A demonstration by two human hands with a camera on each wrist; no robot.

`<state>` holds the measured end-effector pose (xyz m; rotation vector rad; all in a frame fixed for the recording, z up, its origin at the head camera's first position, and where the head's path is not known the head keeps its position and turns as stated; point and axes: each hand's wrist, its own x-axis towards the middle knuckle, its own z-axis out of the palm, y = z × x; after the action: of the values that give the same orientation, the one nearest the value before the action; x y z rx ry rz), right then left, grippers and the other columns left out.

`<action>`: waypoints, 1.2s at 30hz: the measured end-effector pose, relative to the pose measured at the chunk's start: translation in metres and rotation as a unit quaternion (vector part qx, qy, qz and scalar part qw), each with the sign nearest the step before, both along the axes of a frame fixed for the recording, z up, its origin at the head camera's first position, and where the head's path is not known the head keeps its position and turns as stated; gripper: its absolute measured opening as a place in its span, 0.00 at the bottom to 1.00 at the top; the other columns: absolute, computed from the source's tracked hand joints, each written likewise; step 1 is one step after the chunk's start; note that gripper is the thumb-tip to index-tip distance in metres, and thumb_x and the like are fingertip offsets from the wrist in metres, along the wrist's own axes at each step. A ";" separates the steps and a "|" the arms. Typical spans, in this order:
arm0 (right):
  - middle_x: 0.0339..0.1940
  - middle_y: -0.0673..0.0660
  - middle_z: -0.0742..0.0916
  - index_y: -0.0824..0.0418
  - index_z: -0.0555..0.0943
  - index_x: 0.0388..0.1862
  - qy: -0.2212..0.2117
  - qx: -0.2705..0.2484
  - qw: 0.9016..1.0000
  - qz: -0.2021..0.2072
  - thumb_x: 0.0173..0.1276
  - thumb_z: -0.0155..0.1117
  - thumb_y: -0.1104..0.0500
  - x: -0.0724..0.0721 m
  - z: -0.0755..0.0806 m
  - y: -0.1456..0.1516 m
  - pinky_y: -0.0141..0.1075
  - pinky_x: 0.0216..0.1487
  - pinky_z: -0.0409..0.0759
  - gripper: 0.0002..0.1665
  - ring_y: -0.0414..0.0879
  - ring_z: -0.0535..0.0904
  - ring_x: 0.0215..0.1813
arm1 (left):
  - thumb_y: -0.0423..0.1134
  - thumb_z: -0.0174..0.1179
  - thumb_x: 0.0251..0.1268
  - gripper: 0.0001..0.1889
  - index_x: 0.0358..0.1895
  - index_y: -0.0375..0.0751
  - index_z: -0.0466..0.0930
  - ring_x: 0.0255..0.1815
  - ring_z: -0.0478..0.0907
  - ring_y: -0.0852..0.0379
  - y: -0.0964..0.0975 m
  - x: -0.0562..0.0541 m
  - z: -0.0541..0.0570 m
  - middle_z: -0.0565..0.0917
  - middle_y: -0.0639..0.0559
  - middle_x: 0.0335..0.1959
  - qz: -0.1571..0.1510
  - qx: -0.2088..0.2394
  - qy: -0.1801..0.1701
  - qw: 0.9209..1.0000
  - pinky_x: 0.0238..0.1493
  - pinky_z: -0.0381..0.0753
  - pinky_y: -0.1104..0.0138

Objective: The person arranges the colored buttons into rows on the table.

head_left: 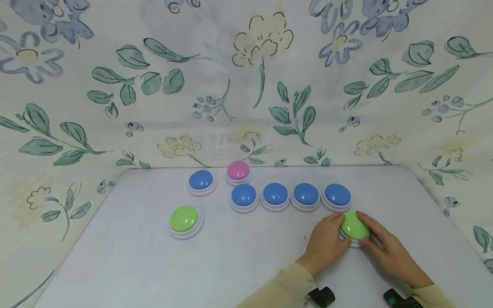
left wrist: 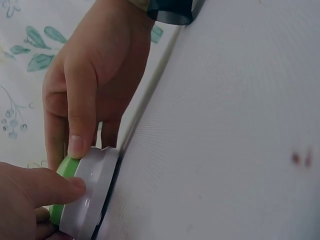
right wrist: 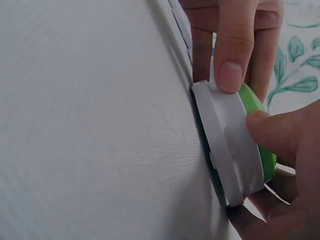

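A push button with a green dome and white round base [head_left: 354, 226] is at the right of the white table, just in front of the rightmost blue button [head_left: 337, 195]. My left hand [head_left: 325, 239] grips its left side and my right hand [head_left: 394, 252] its right side. Both thumbs press the near side of the base, as the left wrist view shows on the white base [left wrist: 87, 192]. In the right wrist view, fingers wrap round the green dome [right wrist: 260, 125]. The base's underside is at the tabletop; whether it fully touches, I cannot tell.
Several blue buttons [head_left: 275, 194] form a row across the white tabletop [head_left: 239, 265]. Behind the row's left end stands a pink button [head_left: 238, 171]. Farther left are another blue button [head_left: 201, 179] and a second green button [head_left: 184, 219]. A floral cloth [head_left: 215, 141] hangs behind the table.
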<state>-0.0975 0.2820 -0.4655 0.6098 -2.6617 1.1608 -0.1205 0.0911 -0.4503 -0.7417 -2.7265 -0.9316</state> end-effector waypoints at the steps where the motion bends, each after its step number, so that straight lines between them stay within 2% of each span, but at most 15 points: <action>1: 0.73 0.73 0.69 0.65 0.62 0.78 -0.001 0.000 1.000 -0.001 0.71 0.64 0.66 0.000 -0.001 0.000 0.09 0.64 0.53 0.39 0.16 0.51 0.71 | 0.39 0.72 0.59 0.28 0.64 0.36 0.78 0.64 0.76 0.60 0.000 0.000 0.000 0.81 0.51 0.63 0.000 -0.001 -0.002 1.000 0.66 0.71 0.74; 8: 0.72 0.73 0.70 0.65 0.62 0.78 0.005 -0.003 1.000 -0.001 0.71 0.63 0.66 0.001 -0.002 0.000 0.10 0.65 0.51 0.38 0.16 0.51 0.71 | 0.39 0.72 0.59 0.28 0.64 0.37 0.78 0.64 0.76 0.61 -0.002 -0.001 -0.004 0.81 0.52 0.63 0.002 -0.003 -0.001 1.000 0.66 0.71 0.74; 12: 0.72 0.75 0.69 0.68 0.62 0.77 0.012 -0.009 1.000 0.009 0.71 0.62 0.69 0.000 -0.003 0.000 0.10 0.66 0.51 0.37 0.18 0.51 0.73 | 0.40 0.72 0.59 0.28 0.63 0.37 0.79 0.64 0.76 0.61 -0.002 -0.003 -0.005 0.81 0.52 0.63 0.002 -0.003 0.007 1.000 0.66 0.71 0.74; 19: 0.73 0.77 0.66 0.71 0.61 0.76 0.006 -0.020 1.000 0.021 0.72 0.60 0.70 0.000 -0.005 -0.001 0.11 0.66 0.52 0.36 0.18 0.50 0.73 | 0.41 0.74 0.57 0.29 0.62 0.39 0.79 0.62 0.77 0.63 -0.002 -0.005 -0.010 0.82 0.53 0.61 0.005 0.008 0.020 1.000 0.65 0.71 0.76; 29: 0.73 0.80 0.64 0.71 0.58 0.78 -0.015 -0.057 0.998 0.035 0.71 0.61 0.72 -0.001 -0.004 0.000 0.12 0.66 0.56 0.39 0.19 0.52 0.74 | 0.41 0.76 0.54 0.31 0.63 0.41 0.78 0.62 0.77 0.63 -0.003 -0.007 -0.013 0.82 0.53 0.60 0.003 0.031 0.013 0.999 0.65 0.71 0.75; 36: 0.76 0.74 0.63 0.65 0.60 0.78 -0.023 -0.038 0.999 -0.012 0.68 0.66 0.68 0.001 0.002 -0.002 0.10 0.64 0.52 0.43 0.16 0.49 0.72 | 0.41 0.74 0.58 0.30 0.65 0.41 0.77 0.64 0.75 0.62 -0.006 -0.007 -0.008 0.80 0.53 0.63 -0.014 0.041 0.004 0.999 0.67 0.70 0.73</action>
<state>-0.0969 0.2800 -0.4631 0.5416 -2.6408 1.2784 -0.1276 0.0851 -0.4579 -0.7674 -2.6594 -1.0376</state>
